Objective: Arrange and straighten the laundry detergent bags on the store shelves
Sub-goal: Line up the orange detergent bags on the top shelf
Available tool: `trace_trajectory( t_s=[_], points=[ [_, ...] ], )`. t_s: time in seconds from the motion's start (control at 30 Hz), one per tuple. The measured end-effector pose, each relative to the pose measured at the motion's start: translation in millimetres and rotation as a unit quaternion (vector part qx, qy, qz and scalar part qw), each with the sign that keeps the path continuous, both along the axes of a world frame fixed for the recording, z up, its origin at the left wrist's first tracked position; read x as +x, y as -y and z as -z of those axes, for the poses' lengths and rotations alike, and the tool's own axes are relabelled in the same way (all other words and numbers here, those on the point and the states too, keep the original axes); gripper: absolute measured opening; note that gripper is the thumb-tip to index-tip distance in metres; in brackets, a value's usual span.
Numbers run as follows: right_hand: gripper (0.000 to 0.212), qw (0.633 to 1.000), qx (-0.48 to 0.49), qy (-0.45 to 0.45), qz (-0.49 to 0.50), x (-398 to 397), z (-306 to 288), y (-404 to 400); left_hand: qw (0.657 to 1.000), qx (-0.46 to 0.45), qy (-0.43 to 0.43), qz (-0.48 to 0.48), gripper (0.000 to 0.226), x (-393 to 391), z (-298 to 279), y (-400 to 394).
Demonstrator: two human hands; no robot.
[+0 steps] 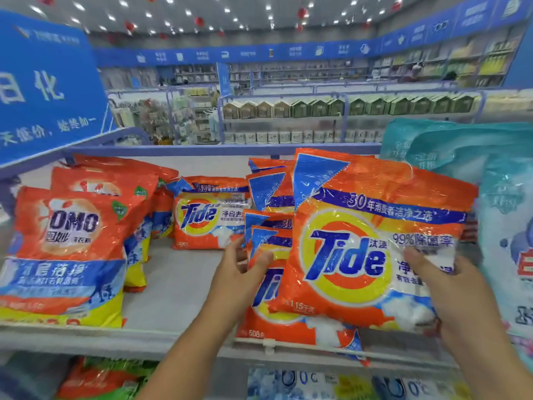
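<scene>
OK, both hands are on the orange Tide bags at the front right of the top shelf (173, 284).

Right hand (441, 281): gripping the big Tide bag (360, 255) at its right edge. Thumb lies across the front over the white printed patch; the other fingers are hidden behind the bag. The bag is tilted, top leaning back and to the right, with its lower edge over the shelf front. I can't tell whether it rests on the shelf or on the bags under it.

Left hand (245, 264): fingers curled around the left edge of a smaller Tide bag (274, 307) that stands just left of and partly behind the big one. Thumb is on its front face, near the blue corner.

More small Tide bags (268, 192) are stacked upright behind those two, overlapping. Another Tide bag (207, 215) stands alone further back, left of the left hand, apart from the group.

Far left: a row of red OMO bags (72, 249), front one upright at the shelf edge, well apart from both hands with bare shelf between.

Far right: teal and white bags (507, 226), just beside the big Tide bag and the right wrist.

Lower shelf: more bags (109, 376), blurry.
</scene>
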State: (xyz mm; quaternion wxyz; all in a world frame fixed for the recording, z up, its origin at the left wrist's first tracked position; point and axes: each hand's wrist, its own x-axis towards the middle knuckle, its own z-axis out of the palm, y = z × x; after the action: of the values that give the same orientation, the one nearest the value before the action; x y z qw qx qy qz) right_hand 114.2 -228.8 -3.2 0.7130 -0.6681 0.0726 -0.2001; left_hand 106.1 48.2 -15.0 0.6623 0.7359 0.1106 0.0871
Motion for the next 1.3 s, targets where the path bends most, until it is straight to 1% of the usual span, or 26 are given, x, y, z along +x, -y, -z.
trace_trajectory(
  t_s=[0.07, 0.2, 0.33, 0.47, 0.57, 0.63, 0.7, 0.8, 0.87, 0.9, 0.93, 1.0, 1.03, 1.07, 1.13, 1.2, 1.23, 1.27, 1.3],
  points=[
    [0.006, 1.0, -0.005, -0.002, -0.004, -2, 0, 5, 0.999, -0.029, -0.02, 0.032, 0.035, 2, 1, 0],
    [0.011, 1.0, 0.002, -0.01, -0.001, -5, 1, 2, 0.996, -0.068, -0.038, 0.043, 0.032, 10, 1, 2],
    [0.009, 1.0, 0.006, -0.007, 0.011, -9, 1, 0, 0.993, -0.098, -0.022, 0.054, 0.017, 16, 0, -6],
    [0.009, 1.0, -0.004, -0.014, 0.022, -13, -1, -8, 0.995, -0.089, 0.012, 0.039, 0.015, 16, 1, -14],
    [0.015, 1.0, 0.006, -0.023, 0.021, -15, 4, -19, 0.997, -0.077, 0.027, 0.007, 0.01, 14, 1, -33],
    [0.02, 0.999, -0.002, -0.032, 0.019, -14, 9, -29, 0.997, -0.057, 0.047, -0.027, 0.007, 17, -1, -58],
    [0.027, 0.999, -0.01, -0.039, 0.013, -14, 12, -42, 0.996, -0.017, 0.073, -0.056, 0.008, 22, -5, -88],
    [0.052, 0.999, -0.029, -0.045, 0.01, -10, 14, -58, 0.99, 0.031, 0.109, -0.09, 0.011, 36, -14, -131],
    [0.06, 0.998, -0.045, -0.036, 0.02, -6, 17, -64, 0.981, 0.063, 0.129, -0.129, 0.012, 51, -20, -153],
    [0.058, 0.997, -0.063, -0.034, 0.028, -3, 20, -66, 0.976, 0.075, 0.141, -0.147, 0.014, 58, -22, -162],
    [0.051, 0.996, -0.078, -0.03, 0.036, 1, 25, -66, 0.973, 0.079, 0.147, -0.162, 0.015, 66, -22, -169],
    [0.029, 0.994, -0.089, -0.03, 0.052, 5, 31, -72, 0.971, 0.086, 0.142, -0.171, 0.017, 80, -15, -178],
    [0.022, 0.993, -0.099, -0.04, 0.057, 7, 33, -75, 0.973, 0.097, 0.128, -0.168, 0.02, 86, -9, -180],
    [0.023, 0.991, -0.112, -0.046, 0.058, 12, 38, -74, 0.973, 0.114, 0.113, -0.165, 0.023, 92, -1, -181],
    [0.038, 0.988, -0.131, -0.064, 0.058, 19, 44, -71, 0.969, 0.15, 0.086, -0.176, 0.031, 102, 12, -181],
    [0.055, 0.986, -0.133, -0.088, 0.052, 23, 47, -66, 0.966, 0.172, 0.05, -0.187, 0.051, 105, 14, -178],
    [0.059, 0.987, -0.121, -0.097, 0.046, 25, 47, -64, 0.959, 0.19, 0.043, -0.205, 0.062, 102, 12, -173],
    [0.056, 0.989, -0.105, -0.095, 0.044, 28, 49, -61, 0.949, 0.211, 0.048, -0.229, 0.07, 93, 9, -164],
    [0.044, 0.991, -0.09, -0.091, 0.041, 28, 46, -61, 0.936, 0.236, 0.072, -0.252, 0.074, 78, 2, -149]
  ],
)
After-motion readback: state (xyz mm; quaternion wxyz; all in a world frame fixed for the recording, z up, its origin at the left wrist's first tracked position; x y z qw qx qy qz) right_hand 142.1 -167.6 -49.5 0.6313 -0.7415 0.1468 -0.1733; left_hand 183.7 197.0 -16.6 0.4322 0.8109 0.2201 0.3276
